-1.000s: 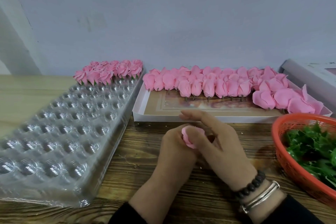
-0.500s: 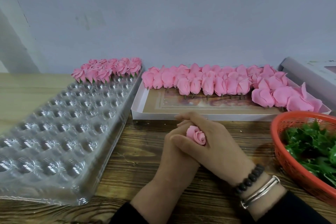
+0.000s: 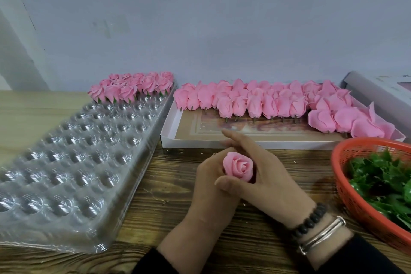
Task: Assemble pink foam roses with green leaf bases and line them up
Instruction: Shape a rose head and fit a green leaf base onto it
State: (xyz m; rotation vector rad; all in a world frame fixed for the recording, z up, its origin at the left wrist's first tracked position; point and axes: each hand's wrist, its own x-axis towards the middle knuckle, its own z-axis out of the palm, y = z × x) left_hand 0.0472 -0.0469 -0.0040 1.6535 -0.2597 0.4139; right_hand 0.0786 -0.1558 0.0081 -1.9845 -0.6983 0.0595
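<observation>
A pink foam rose (image 3: 239, 166) sits between both hands above the wooden table, its bloom facing up toward me. My left hand (image 3: 209, 187) wraps it from the left and below. My right hand (image 3: 262, 171) curls around it from the right, thumb across the front, index finger pointing away. Its base is hidden by the fingers. Finished roses with green bases (image 3: 131, 87) stand in rows at the far end of a clear plastic cavity tray (image 3: 73, 158). Unassembled pink roses (image 3: 255, 100) lie in a white shallow box (image 3: 191, 143).
An orange mesh basket (image 3: 347, 189) full of green leaf bases (image 3: 382, 180) stands at the right edge. A white box (image 3: 378, 93) lies at the back right. A grey wall closes off the table behind everything.
The rose has turned in my hands so its open bloom faces up and shows more fully. Both hands stayed near the same spot in front of the white box.
</observation>
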